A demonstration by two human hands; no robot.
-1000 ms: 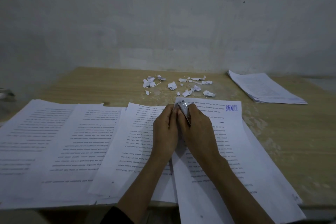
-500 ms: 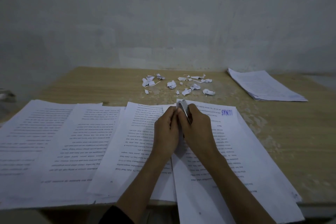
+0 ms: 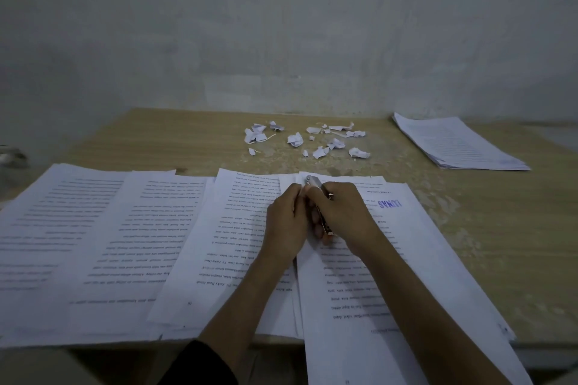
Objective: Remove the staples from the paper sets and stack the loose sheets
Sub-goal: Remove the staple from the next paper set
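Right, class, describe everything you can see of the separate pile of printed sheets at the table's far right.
The pile of white printed sheets lies flat on the light wooden table, at its far right near the grey wall, set at a slant. Many thin sheets are stacked, edges roughly aligned, slightly fanned on the near side. The top sheet carries lines of print too small to read. Only the table touches it; the torn white paper scraps lie apart, to its left.

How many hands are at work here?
2: the left hand pinches the paper near its top edge; the right hand, beside it, grips a tool.
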